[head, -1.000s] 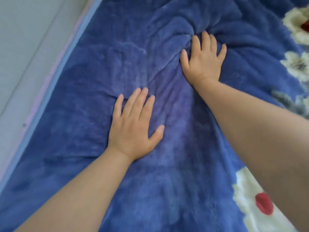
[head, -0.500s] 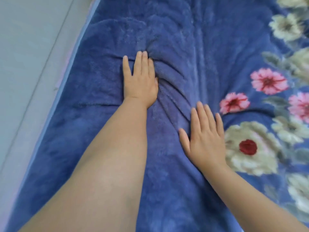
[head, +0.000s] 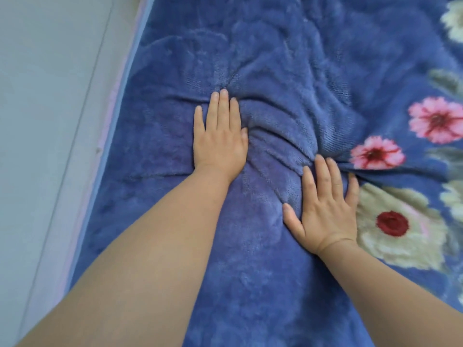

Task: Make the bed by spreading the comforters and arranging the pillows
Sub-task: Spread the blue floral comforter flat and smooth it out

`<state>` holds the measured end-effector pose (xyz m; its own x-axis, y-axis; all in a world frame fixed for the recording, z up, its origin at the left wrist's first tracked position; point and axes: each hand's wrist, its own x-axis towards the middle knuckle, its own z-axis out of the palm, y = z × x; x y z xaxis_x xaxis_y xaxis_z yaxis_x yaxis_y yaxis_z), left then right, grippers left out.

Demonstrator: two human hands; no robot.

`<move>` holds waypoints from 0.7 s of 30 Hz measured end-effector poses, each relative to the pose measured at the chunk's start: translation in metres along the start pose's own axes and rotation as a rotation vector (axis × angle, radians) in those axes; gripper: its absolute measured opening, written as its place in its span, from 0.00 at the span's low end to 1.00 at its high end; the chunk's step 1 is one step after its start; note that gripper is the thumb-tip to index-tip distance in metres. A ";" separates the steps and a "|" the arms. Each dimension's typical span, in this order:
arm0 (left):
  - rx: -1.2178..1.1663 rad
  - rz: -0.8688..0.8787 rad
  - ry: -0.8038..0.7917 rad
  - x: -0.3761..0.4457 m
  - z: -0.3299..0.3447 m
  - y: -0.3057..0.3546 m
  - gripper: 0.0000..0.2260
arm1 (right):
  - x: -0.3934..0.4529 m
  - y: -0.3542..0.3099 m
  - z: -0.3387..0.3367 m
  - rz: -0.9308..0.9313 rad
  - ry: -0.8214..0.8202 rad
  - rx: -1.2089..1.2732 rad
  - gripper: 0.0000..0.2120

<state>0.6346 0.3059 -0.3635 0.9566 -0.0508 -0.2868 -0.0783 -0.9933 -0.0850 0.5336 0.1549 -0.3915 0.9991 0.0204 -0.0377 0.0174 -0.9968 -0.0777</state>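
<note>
A fleecy blue comforter (head: 288, 46) with pink, white and red flowers along its right side covers the bed. My left hand (head: 219, 136) lies flat on it, palm down, fingers together, at centre left. My right hand (head: 325, 206) presses flat lower and to the right, fingers slightly spread, beside a pink flower (head: 375, 152). A bunch of folds (head: 280, 136) is gathered between and ahead of the two hands. No pillow is in view.
The comforter's left edge (head: 120, 136), with a pale blue and pink border, runs diagonally along a grey floor (head: 45, 121). A large white flower with a red centre (head: 393, 224) lies just right of my right wrist.
A second ago my right hand was far ahead and my left hand nearer. My left hand then slid forward and my right hand drew back; folds now bunch up more between them.
</note>
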 end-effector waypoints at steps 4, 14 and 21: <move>-0.087 -0.018 -0.021 -0.029 0.003 0.006 0.25 | -0.002 0.000 0.000 -0.027 0.004 0.027 0.33; -0.245 0.109 0.242 -0.193 0.065 0.035 0.28 | -0.003 0.000 -0.013 -0.032 -0.086 0.094 0.45; -0.181 0.111 0.238 -0.223 0.079 0.044 0.28 | -0.009 0.000 -0.013 -0.068 -0.020 0.082 0.31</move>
<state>0.3956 0.2818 -0.3787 0.9855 -0.1614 -0.0518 -0.1549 -0.9816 0.1115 0.5252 0.1533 -0.3785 0.9946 0.0907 -0.0496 0.0816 -0.9834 -0.1618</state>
